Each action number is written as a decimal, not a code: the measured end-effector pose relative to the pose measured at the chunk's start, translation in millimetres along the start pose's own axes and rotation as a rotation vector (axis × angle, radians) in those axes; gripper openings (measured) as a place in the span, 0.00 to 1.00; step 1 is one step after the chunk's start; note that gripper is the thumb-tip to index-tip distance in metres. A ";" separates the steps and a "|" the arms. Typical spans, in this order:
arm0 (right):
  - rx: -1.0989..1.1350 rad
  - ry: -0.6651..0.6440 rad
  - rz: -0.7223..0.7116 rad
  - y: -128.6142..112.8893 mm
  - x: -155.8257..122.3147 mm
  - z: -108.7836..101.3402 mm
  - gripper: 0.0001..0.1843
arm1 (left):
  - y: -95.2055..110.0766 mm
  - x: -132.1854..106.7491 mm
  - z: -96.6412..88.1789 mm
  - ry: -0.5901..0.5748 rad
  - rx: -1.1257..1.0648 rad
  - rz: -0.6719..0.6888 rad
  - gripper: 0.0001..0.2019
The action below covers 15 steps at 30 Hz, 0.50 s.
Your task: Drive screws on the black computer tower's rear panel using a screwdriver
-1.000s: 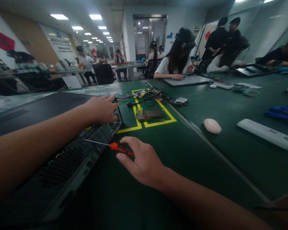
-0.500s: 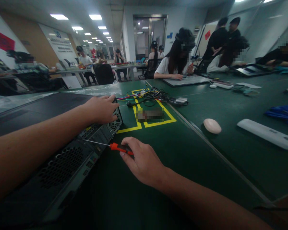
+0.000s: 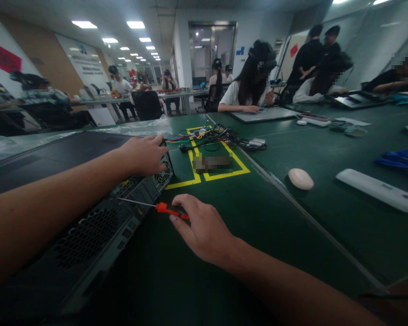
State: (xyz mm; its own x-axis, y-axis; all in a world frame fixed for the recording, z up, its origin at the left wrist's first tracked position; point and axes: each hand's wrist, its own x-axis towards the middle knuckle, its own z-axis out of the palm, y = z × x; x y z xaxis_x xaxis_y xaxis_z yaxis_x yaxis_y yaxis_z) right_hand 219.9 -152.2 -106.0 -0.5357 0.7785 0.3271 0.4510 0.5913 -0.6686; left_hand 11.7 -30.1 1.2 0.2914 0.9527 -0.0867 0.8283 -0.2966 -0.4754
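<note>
Computer case: wearer's 9 o'clock, on bench | right grip: pinching screwdriver, shaft pointing 9 o'clock, tip at rear panel, contact unclear from here | left grip: spread over case | my judgement: keep shaft square, brace case, press evenly

Rectangular ceiling lights glow; a metal-framed glass doorway interrupts a pale wall; a black chair stands beside a long table.

Both hands and forearms are bare, wrists included.
</note>
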 end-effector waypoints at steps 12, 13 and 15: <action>0.002 0.001 0.006 -0.5 0.0 -0.9 0.11 | -0.7 0.6 2.1 0.005 0.014 -0.007 0.34; 0.005 -0.004 0.011 -1.3 0.2 -1.6 0.11 | -0.7 0.6 1.9 0.006 0.008 -0.005 0.34; 0.002 -0.008 0.016 -2.7 0.7 -3.0 0.11 | -0.6 0.8 1.7 0.003 -0.006 -0.004 0.34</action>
State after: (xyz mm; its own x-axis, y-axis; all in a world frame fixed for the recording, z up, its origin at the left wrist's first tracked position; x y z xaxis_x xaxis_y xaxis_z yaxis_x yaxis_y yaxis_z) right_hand 220.5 -152.7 -101.9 -0.5342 0.7860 0.3112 0.4583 0.5786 -0.6747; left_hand 10.6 -29.0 -0.1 0.2890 0.9538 -0.0823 0.8323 -0.2928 -0.4706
